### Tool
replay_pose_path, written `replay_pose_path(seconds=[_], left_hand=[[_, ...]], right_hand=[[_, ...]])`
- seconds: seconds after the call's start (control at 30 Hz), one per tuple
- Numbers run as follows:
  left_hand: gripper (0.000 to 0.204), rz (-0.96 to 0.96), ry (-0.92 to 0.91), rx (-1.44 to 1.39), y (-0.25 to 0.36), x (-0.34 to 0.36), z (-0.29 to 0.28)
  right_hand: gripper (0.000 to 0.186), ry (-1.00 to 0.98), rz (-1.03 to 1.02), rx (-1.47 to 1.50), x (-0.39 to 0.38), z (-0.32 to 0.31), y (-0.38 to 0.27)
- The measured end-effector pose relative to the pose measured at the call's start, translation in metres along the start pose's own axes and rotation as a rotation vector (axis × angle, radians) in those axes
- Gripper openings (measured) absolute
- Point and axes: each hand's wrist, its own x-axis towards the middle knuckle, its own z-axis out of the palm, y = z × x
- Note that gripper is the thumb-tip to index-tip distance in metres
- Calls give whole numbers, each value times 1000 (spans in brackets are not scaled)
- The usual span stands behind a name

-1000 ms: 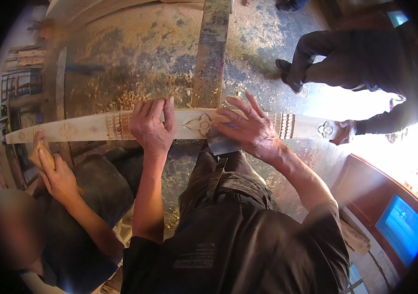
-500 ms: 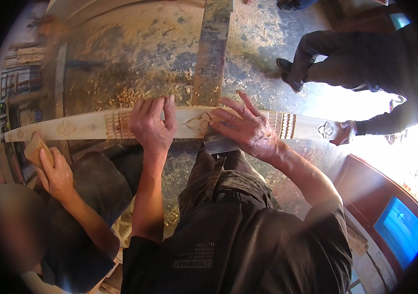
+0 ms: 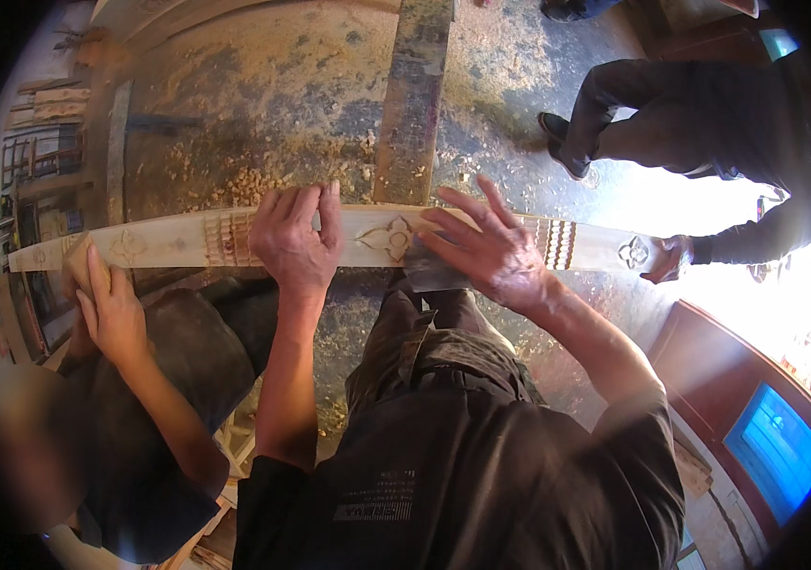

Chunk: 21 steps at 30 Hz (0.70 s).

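A long, pale carved wooden beam (image 3: 367, 252) lies across in front of me, with flower carvings and bands of small raised knobs. My left hand (image 3: 296, 233) is closed over it left of the middle flower, fingers curled on its far side. My right hand (image 3: 491, 242) rests on it right of that flower. Its fingers are spread over a dark grey sheet like sandpaper (image 3: 436, 274), pressing it against the wood. The sheet's lower part hangs over the beam's near edge.
At the left, another person's hand (image 3: 116, 318) holds a wooden block (image 3: 78, 256) against the beam. A second person's hand (image 3: 673, 258) grips the right end. Wood shavings (image 3: 254, 180) litter the floor beyond, where a dark plank (image 3: 412, 104) lies. A blue-panelled cabinet (image 3: 778, 446) stands at right.
My right hand and the grey sheet have slid slightly right, uncovering more of the middle flower. My left hand stays put. The left person's block has moved up and right onto the beam.
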Motion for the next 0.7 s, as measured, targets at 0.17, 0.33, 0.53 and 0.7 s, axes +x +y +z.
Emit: replay_pose_path(seconds=[0.17, 0.33, 0.53, 0.7], left_hand=[[17, 24, 26, 19, 1, 2, 0], [18, 26, 2, 40, -2, 1, 0], [17, 25, 7, 51, 2, 4, -1], [16, 30, 4, 38, -2, 2, -1]], right_hand=[[58, -22, 1, 37, 0, -7, -3], [55, -32, 7, 39, 4, -3, -8], [56, -19, 19, 35, -7, -1, -2], [56, -40, 26, 99, 4, -8, -6]])
